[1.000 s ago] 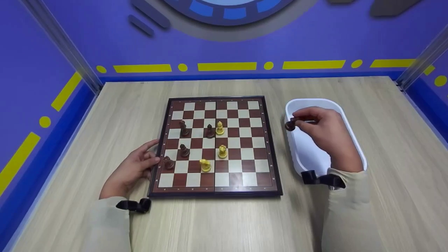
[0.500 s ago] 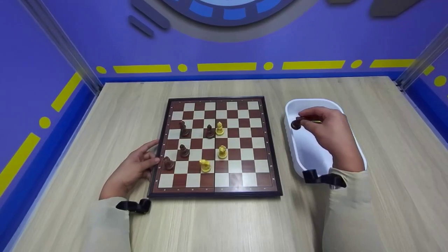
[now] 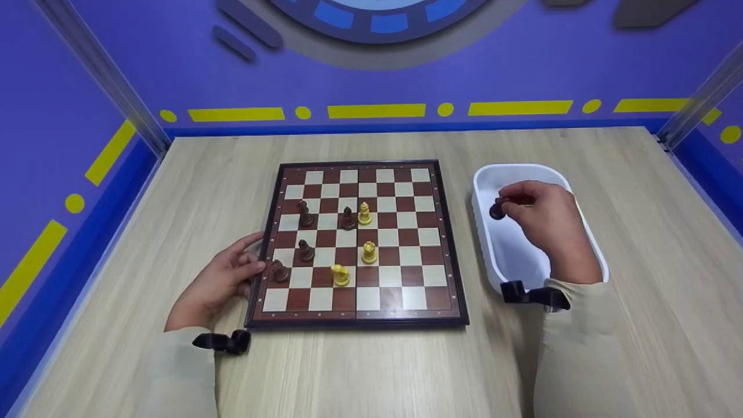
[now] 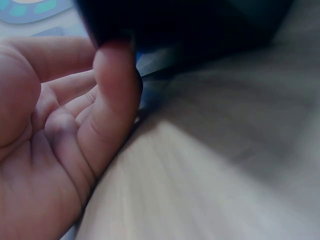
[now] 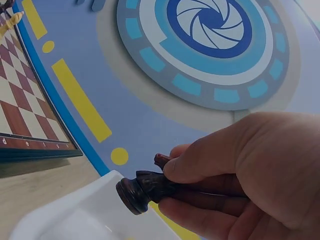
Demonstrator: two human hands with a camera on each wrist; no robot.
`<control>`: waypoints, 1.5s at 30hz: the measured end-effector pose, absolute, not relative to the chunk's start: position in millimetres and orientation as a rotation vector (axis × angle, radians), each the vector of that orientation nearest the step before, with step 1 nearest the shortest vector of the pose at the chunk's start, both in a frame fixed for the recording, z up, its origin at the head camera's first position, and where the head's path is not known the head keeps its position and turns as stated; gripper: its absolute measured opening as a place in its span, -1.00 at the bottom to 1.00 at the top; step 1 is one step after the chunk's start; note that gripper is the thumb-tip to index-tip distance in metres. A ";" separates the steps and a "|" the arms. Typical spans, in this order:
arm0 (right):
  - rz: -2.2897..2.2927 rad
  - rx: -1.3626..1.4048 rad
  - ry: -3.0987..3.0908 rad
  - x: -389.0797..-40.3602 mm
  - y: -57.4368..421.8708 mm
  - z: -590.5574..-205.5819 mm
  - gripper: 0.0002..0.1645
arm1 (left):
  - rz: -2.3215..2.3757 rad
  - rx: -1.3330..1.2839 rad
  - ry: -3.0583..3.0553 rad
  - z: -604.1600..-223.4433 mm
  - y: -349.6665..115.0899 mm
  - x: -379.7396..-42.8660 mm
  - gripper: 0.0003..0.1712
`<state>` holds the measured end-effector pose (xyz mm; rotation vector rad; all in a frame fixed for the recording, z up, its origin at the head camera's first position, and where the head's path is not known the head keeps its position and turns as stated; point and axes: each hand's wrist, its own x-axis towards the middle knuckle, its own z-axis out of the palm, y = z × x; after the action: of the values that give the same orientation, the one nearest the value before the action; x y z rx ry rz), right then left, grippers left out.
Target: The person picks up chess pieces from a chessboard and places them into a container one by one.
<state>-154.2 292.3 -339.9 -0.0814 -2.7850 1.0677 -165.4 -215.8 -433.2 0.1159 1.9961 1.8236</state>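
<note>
On the pale wood-grain table, the person's left hand kinda rested thumb and index fingertip, loosely bent, on the glossy checkered chessboard's edge, with little yellow pieces and dark brown pieces dotted across it. The right hand pinched a dark, round-based chess piece above a smooth white tray, blocking part of it, and behind everything was a purple-blue wall.
</note>
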 end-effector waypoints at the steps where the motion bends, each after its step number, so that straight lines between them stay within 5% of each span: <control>1: 1.062 -0.081 -2.788 -154.3 292.5 -340.5 -0.76 | 1.823 0.116 1.996 -433.3 -215.8 -165.3 -0.22; 45: 1.054 0.087 -2.773 -157.5 253.3 -339.5 -0.74 | 1.811 0.114 2.006 -430.6 -214.2 -164.8 -0.23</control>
<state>-157.5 253.3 -339.5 0.0868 -2.7735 1.0539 -164.8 -214.2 -430.6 0.1144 2.0065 1.8108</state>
